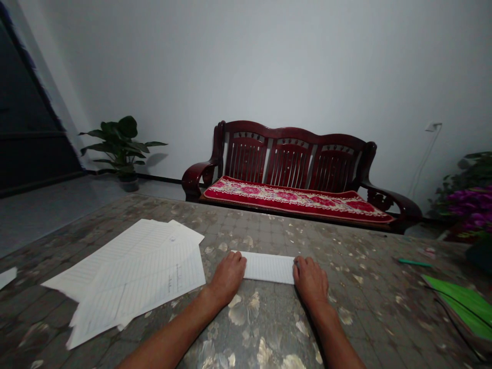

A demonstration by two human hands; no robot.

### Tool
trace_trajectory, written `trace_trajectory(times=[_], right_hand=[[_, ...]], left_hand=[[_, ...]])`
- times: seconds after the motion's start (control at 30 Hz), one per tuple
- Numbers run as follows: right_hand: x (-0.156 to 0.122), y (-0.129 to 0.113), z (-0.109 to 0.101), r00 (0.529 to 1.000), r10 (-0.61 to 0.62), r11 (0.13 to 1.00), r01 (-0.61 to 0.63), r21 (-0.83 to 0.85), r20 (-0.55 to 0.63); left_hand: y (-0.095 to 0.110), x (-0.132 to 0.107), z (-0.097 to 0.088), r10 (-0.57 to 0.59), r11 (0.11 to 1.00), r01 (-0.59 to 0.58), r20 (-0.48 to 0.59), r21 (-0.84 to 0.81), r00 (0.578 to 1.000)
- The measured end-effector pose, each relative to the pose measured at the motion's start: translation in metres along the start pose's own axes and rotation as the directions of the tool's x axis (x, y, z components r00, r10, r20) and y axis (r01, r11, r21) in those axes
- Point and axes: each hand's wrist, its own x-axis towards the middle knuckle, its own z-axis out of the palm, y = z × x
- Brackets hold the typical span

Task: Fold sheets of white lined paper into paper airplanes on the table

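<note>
Both your left hand (pixel 227 277) and right hand (pixel 310 280) lie flat, unclenched, on the ends of the folded paper (pixel 269 267), just right of the loose sheets (pixel 134 279); it looks light and flimsy, so pinch an end.

White wall (pixel 269 61), wooden bench (pixel 292 154) with red floral cushion (pixel 295 197), potted plant (pixel 121 146), grey floor (pixel 46 205)

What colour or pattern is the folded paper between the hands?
The folded paper is white with faint ruled lines; head view.
</note>
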Motion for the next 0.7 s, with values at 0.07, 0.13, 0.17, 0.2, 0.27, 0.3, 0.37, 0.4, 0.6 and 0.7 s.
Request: trace_trajectory(times=[0.07,0.13,0.17,0.2,0.27,0.3,0.37,0.4,0.6,0.7], right_hand=[[0.000,-0.001,0.000,1.000,-0.003,1.000,0.003,-0.007,-0.002],[0.000,-0.001,0.000,1.000,-0.008,1.000,0.007,-0.012,-0.008],[0.001,-0.001,0.001,1.000,-0.008,1.000,0.008,-0.015,-0.008],[0.001,0.000,0.001,1.000,-0.008,1.000,0.008,-0.017,-0.006],[0.001,0.000,0.002,1.000,-0.012,1.000,0.012,-0.020,-0.004],[0.001,0.000,0.002,1.000,-0.015,1.000,0.015,-0.021,-0.005],[0.001,0.000,0.003,1.000,-0.019,1.000,0.019,-0.024,-0.011],[0.001,0.000,0.003,1.000,-0.018,1.000,0.018,-0.025,-0.013],[0.001,0.001,0.003,1.000,-0.014,1.000,0.013,-0.022,-0.013],[0.000,0.002,0.002,1.000,-0.007,1.000,0.007,-0.022,-0.013]], left_hand=[[0.012,0.000,-0.001,-0.039,0.999,0.039,0.010,0.034,0.999],[0.021,0.001,0.001,-0.064,0.997,0.063,0.023,0.038,0.998],[0.025,0.001,0.002,-0.056,0.998,0.055,0.029,0.027,0.998],[0.028,0.001,0.005,-0.039,0.999,0.039,0.033,0.007,0.999],[0.033,0.001,0.011,0.017,0.999,-0.016,0.034,-0.042,0.999],[0.035,0.001,0.015,0.039,0.997,-0.037,0.031,-0.062,0.999],[0.040,0.002,0.023,0.047,0.995,-0.045,0.016,-0.083,0.999],[0.042,0.002,0.028,0.038,0.995,-0.038,-0.001,-0.088,0.999],[0.045,0.000,0.040,0.013,0.995,-0.016,-0.028,-0.102,1.000],[0.037,-0.004,0.038,0.043,0.992,-0.039,0.024,-0.122,0.999]])
